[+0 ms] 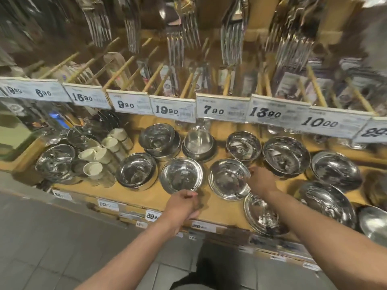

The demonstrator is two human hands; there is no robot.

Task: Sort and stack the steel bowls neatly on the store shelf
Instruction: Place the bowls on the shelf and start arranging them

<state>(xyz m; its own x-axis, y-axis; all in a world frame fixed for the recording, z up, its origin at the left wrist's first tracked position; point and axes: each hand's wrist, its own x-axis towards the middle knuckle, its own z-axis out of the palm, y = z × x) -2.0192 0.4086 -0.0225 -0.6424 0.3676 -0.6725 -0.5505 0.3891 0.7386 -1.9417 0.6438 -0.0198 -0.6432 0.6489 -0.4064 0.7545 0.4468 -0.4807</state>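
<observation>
Head view: left hand [183, 203] fingers curled, pinching near rim of steel bowl [181, 174], lower mid frame. Right hand [260, 181] grips right rim of next bowl [228, 178], mid frame. Both bowls on wood shelf [150, 197]. More bowls all around; small stack [160, 141] behind. Cream cups [98, 153] at left. Price tags [174, 109] w/ forks [231, 41] up top.

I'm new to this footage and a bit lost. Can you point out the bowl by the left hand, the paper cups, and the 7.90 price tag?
Steel bowl [181, 174]: head view, inner bottom.
Paper cups [98, 156]: head view, a cup's side.
7.90 price tag [222, 107]: head view, label face.
</observation>
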